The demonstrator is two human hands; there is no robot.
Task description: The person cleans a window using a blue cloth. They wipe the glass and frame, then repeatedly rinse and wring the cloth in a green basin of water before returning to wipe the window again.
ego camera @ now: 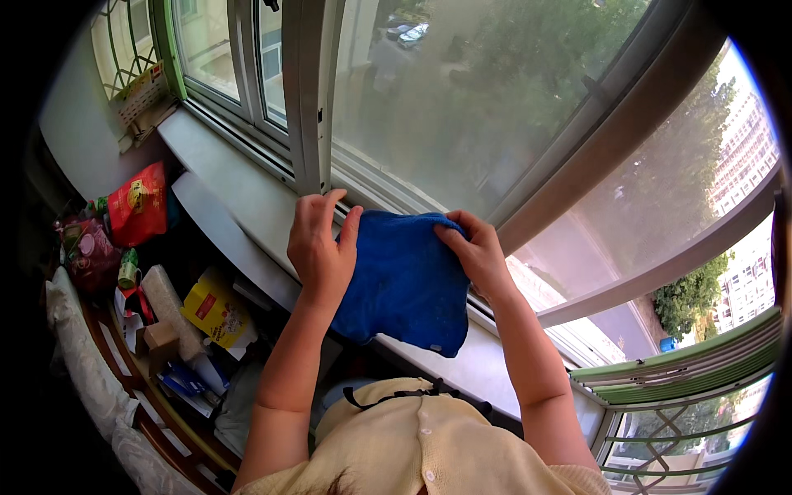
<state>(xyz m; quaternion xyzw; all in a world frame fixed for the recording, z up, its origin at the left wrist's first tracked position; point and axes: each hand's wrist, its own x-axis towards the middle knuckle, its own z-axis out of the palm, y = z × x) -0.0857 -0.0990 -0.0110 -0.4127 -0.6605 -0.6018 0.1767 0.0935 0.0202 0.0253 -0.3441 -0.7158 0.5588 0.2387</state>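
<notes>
A blue cloth hangs spread out in front of me, above the white windowsill. My right hand pinches its upper right corner between thumb and fingers. At the cloth's left edge is my left hand, its thumb and fingers apart and nothing visibly gripped. Whether the left palm touches the cloth I cannot tell. Just beyond the hands stands a sliding window pane in a pale frame, its glass hazy. The windowsill runs below the window on both sides of the cloth.
To the left, a red packet, a yellow packet, a small cardboard box and other goods are piled together. A wooden-framed piece of furniture borders them. A folding metal grille is at the lower right.
</notes>
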